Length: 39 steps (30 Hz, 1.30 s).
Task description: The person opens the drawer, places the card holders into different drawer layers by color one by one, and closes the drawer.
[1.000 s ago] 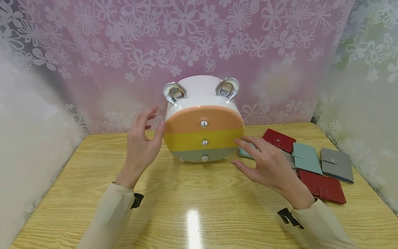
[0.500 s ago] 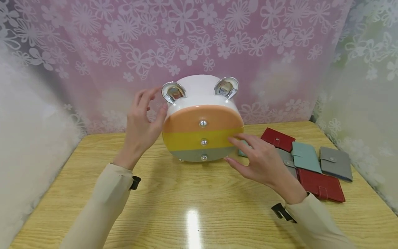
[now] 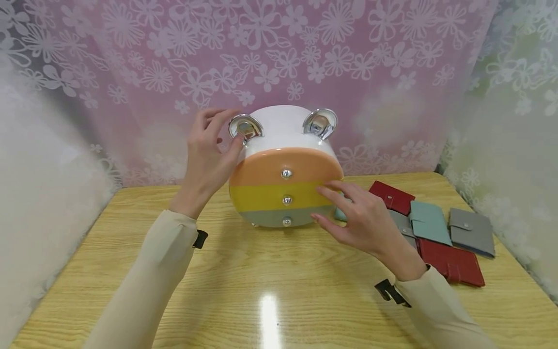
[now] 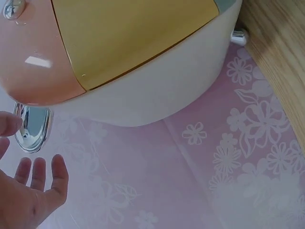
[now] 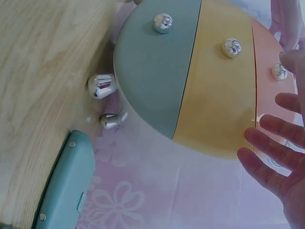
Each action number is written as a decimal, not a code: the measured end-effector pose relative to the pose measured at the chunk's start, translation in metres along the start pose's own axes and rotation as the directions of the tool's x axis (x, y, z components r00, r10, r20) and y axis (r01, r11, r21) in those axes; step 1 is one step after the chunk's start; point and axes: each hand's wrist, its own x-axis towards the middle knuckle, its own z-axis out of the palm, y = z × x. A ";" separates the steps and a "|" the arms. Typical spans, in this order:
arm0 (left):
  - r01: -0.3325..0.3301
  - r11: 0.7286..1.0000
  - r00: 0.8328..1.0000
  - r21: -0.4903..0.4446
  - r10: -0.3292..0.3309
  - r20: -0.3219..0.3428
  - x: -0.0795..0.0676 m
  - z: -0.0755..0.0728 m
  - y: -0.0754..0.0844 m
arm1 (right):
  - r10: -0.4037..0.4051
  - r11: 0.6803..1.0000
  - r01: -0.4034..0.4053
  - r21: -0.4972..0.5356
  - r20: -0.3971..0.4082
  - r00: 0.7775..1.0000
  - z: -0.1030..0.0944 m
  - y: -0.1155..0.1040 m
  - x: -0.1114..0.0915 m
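The little mini chest of drawers (image 3: pixel 261 196) stands upright on the wood-grain table (image 3: pixel 244 286), with the pink floral cloth (image 3: pixel 279 58) rising behind it. From over here I count three fronts: an orange drawer (image 3: pixel 257 167) on top, a yellow drawer (image 3: pixel 305 198) in the middle and a grey-green drawer (image 3: pixel 266 219) at the bottom, each with a round silver knob and all looking pushed in. Two shiny silver ears stick up from the chest's white body.

The person's left hand (image 3: pixel 211 157) is at the chest's upper left, about the left ear (image 3: pixel 246 127), thumb in front of it and fingers spread well away from the thumb. It has hold of nothing that I can see, and whether the thumb touches the ear I can't tell.

The right hand (image 3: pixel 366 220) is before the chest's lower right, held open, fingers apart and thumb out, gripping nothing. The fingertips come close to the yellow front; I can't make out any contact.

To the right of the chest lie small snap wallets: a mint wallet (image 3: pixel 341 214) closest to it, partly behind the right hand, then a red wallet (image 3: pixel 394 198), a grey wallet (image 3: pixel 400 222), another mint one (image 3: pixel 430 224), another red one (image 3: pixel 453 264) and, farthest from the chest, another grey one (image 3: pixel 472 232).
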 end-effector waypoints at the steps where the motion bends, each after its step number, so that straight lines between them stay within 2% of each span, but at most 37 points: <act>1: -0.003 1.000 1.000 -0.002 0.003 -0.001 0.001 0.001 0.000 | 0.002 1.000 -0.002 0.001 0.001 1.000 0.000 -0.001 0.000; 14: -0.043 0.998 0.999 0.043 0.043 0.005 0.009 0.009 -0.005 | -0.092 0.995 0.096 0.033 -0.106 0.990 0.006 -0.007 0.014; 23: -0.093 0.991 0.996 0.097 0.092 0.014 0.013 0.010 -0.005 | -0.173 0.983 0.181 0.025 -0.203 0.964 0.015 -0.011 0.030; 30: -0.143 0.974 0.989 0.177 0.137 0.048 0.015 0.012 -0.004 | -0.229 0.974 0.223 -0.050 -0.216 0.949 0.018 -0.011 0.039; 39: -0.141 0.970 0.989 0.196 0.130 0.069 0.015 0.014 0.000 | -0.277 0.961 0.268 -0.072 -0.239 0.931 0.021 -0.012 0.051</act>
